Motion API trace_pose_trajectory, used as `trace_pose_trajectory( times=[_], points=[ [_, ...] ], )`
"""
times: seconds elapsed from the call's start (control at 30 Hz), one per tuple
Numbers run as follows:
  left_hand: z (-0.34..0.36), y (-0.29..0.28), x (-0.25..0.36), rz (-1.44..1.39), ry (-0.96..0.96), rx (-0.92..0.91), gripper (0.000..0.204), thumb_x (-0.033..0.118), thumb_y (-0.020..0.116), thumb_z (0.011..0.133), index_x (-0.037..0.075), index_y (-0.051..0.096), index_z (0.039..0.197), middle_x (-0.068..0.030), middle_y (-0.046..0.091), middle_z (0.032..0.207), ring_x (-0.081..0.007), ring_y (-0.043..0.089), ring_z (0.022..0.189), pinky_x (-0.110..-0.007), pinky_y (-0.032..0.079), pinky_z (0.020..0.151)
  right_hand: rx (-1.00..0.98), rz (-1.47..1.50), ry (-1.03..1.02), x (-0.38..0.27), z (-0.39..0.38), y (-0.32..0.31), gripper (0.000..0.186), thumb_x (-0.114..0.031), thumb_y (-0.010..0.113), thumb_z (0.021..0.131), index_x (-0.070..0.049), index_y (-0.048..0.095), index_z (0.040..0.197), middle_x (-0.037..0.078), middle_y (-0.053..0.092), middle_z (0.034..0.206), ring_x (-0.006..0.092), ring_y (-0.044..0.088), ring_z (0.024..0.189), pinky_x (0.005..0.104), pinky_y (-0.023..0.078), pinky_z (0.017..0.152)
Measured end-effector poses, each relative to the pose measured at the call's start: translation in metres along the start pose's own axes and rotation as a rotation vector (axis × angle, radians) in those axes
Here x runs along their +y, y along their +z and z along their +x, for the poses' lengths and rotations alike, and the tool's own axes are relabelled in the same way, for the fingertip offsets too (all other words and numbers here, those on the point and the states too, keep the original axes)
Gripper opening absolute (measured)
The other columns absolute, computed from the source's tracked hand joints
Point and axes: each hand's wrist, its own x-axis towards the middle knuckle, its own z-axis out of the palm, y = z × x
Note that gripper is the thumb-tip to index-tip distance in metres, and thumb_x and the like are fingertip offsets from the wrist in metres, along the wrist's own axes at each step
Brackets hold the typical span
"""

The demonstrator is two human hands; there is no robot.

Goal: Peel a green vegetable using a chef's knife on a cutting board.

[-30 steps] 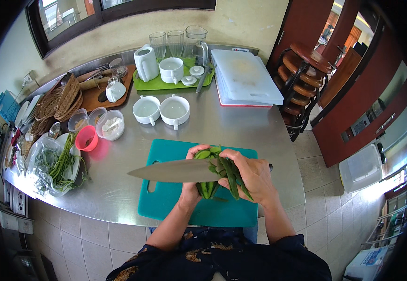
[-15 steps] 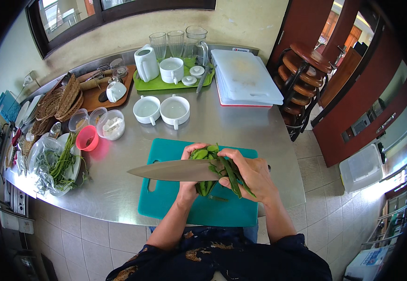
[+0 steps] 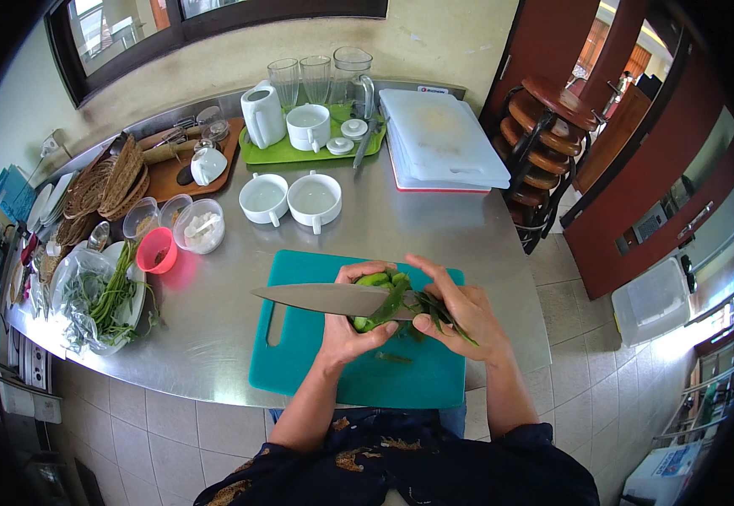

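Nearest, at the lower edge: one dark patterned garment [image 3: 401, 451], cut off by the frame. Teal cutting board [image 3: 299, 363], one, on the near side of the bench [image 3: 207, 358]; on it, a loose green scrap [image 3: 394, 357]. Above the board, between the hands: green vegetable [image 3: 374, 279], kind uncertain. Left hand [image 3: 339, 336]: fingers curled round the vegetable, thumb on the near side. Right hand [image 3: 472, 325]: forefinger raised, the other fingers seemingly closed about the handle of a kitchen knife [image 3: 316, 295], blade pointing left across the vegetable; handle hidden, grip on it not fully shown. Dark green strips [image 3: 447, 320], gathered at the right thumb. Condition: cutting judged partly done, with strips apart and scrap fallen; a good bulk in the left hand appears uncut, its exact amount masked by blade and fingers. Beyond, left: green stems [image 3: 118, 291], seemingly uncut, beside a clear bag [image 3: 76, 291], its contents blurred by glare; pink bowl [image 3: 157, 251], contents hard to identify. Farther: two white cups [image 3: 315, 199]; green tray [image 3: 266, 155] of crockery, partly covered; stacked white boards [image 3: 443, 139], lower ones mostly concealed.
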Motion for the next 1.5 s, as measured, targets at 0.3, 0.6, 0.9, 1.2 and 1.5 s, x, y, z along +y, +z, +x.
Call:
trace_pose_trajectory(
  times=[0.3,0.6,0.9,1.2,1.5],
  points=[
    [0.004,-0.006,0.007,0.368,0.081,-0.098,0.069,0.012,0.081,0.06,0.001,0.055,0.123,-0.0169,0.062,0.122,-0.0271,0.061,0.113,-0.039,0.048,0.098,0.118,0.14,0.038,0.017,-0.01,0.02,0.044,-0.043,0.059,0.099,-0.016,0.057,0.134,0.012,0.066,0.08,0.0276,0.067,0.072,0.0376,0.05,0.068],
    [0.003,0.001,0.006,-0.512,-0.231,0.194,0.064,0.05,0.053,0.097,0.003,0.046,0.14,-0.0188,0.058,0.133,-0.0374,0.058,0.125,-0.052,0.059,0.089,-0.124,0.693,0.592,0.042,-0.03,0.026,0.06,-0.051,0.038,0.107,-0.008,0.043,0.148,-0.002,0.046,0.066,0.0044,0.038,0.05,0.0219,0.031,0.046],
    [0.004,-0.002,-0.006,-0.848,-0.517,0.418,0.058,0.052,0.055,0.096,0.007,0.056,0.132,-0.015,0.063,0.125,-0.0397,0.058,0.123,-0.053,0.054,0.096,0.122,0.201,0.137,0.022,-0.034,0.046,0.055,-0.047,0.051,0.103,-0.015,0.047,0.148,0.009,0.059,0.072,0.0192,0.061,0.058,0.0294,0.047,0.053],
    [0.003,0.001,0.0,-0.978,-0.487,0.543,0.043,0.047,0.062,0.095,0.007,0.066,0.109,-0.0119,0.067,0.112,-0.0417,0.059,0.118,-0.048,0.053,0.102,0.192,-0.291,-0.172,-0.004,-0.031,0.084,0.062,-0.046,0.068,0.091,-0.019,0.055,0.145,0.003,0.052,0.073,0.0192,0.053,0.051,0.0337,0.043,0.047],
    [0.004,0.006,0.006,-0.977,-0.409,0.531,0.031,0.038,0.061,0.095,0.008,0.067,0.097,-0.0059,0.072,0.095,-0.0197,0.069,0.095,-0.048,0.048,0.11,0.225,-0.408,-0.173,-0.008,-0.028,0.087,0.06,-0.049,0.067,0.09,-0.023,0.057,0.143,0.003,0.049,0.074,0.0171,0.048,0.048,0.0326,0.04,0.045]
  ],
)
